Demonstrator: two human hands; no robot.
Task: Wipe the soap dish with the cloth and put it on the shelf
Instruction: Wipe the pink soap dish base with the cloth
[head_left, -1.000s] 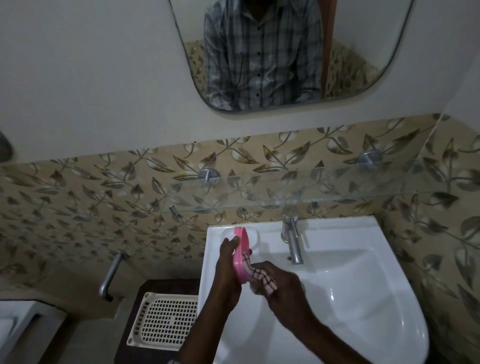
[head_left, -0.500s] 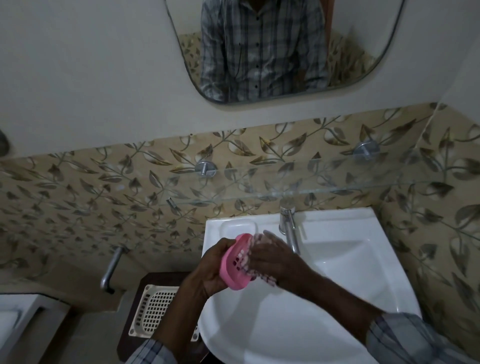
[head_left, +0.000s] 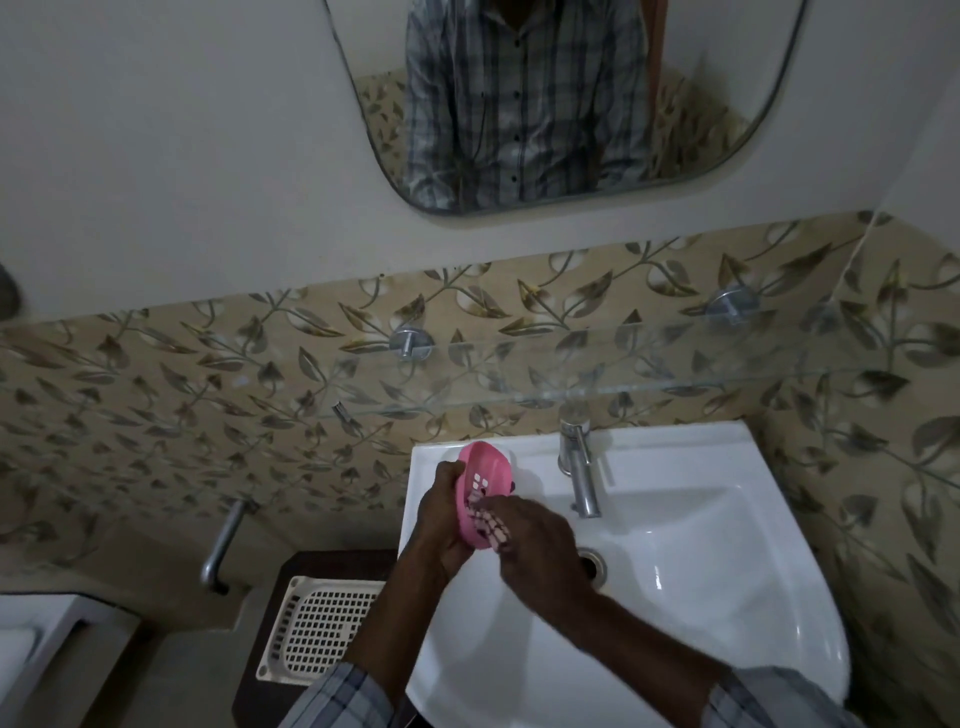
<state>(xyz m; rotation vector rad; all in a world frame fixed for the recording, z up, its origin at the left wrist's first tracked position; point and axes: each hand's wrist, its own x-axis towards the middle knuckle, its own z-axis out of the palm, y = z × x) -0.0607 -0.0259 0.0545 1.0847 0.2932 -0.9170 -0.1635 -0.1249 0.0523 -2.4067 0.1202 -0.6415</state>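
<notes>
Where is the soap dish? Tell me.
Head view: the soap dish is gripped by the left hand over the sink, left of the tap, below the glass shelf.

Clear glass wall shelf (head_left: 649, 387) overhangs the white ceramic basin (head_left: 701, 571) at its rear rim. Chrome pillar tap (head_left: 582, 478) stands just beneath the shelf's front edge. Open wall between shelf and rounded mirror (head_left: 717, 104) permits approach.

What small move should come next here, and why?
Probably slide the cloth up toward the far end of the soap dish: the left hand holds it tilted above the sink, and the right hand presses the cloth on its near half only, the far holes uncovered.
</notes>
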